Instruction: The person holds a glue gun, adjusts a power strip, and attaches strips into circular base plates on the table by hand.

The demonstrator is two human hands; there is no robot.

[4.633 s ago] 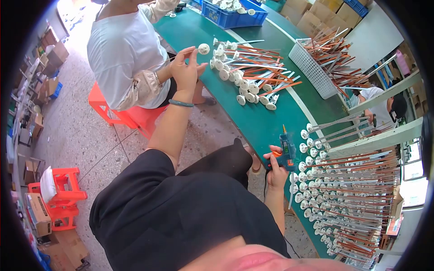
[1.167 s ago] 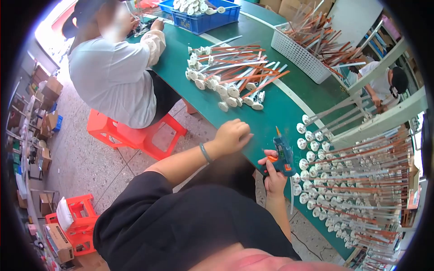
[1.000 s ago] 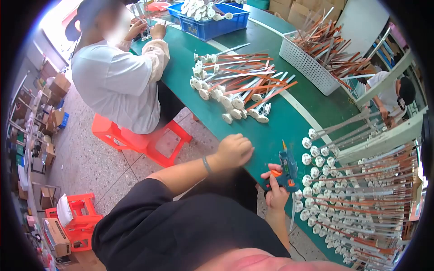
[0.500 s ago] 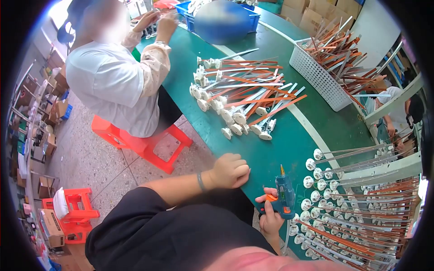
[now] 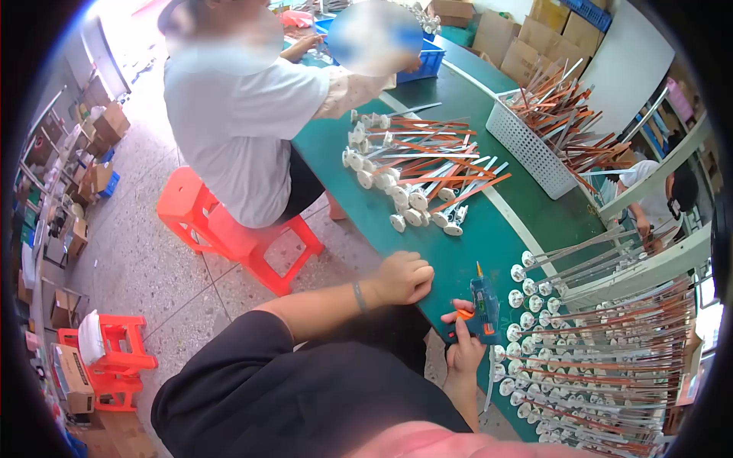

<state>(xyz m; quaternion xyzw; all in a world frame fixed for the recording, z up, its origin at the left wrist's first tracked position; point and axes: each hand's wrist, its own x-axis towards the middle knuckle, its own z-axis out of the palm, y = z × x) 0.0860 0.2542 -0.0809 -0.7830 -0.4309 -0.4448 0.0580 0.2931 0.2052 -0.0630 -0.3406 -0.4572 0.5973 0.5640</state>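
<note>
My left hand (image 5: 406, 277) is curled into a fist at the near edge of the green table (image 5: 450, 256), with nothing seen sticking out of it. In my right hand (image 5: 464, 347) is a blue glue gun (image 5: 484, 309) with an orange trigger, its yellowish nozzle pointing away from me. Beyond my hands lies a pile of white round bases with orange and grey strips (image 5: 427, 172). To the right of the glue gun, rows of similar white round pieces (image 5: 527, 328) with long strips stand close together.
A white perforated basket (image 5: 527, 145) full of strips stands at the back right. A co-worker in a white shirt (image 5: 237, 130) is at the left by a red stool (image 5: 252, 244). A blue crate (image 5: 431, 61) sits at the far end. Another person (image 5: 641, 198) is at the right.
The co-worker has leaned forward and now reaches an arm out toward the blue crate. My left fist has shifted slightly right. The glue gun stays in my right hand.
</note>
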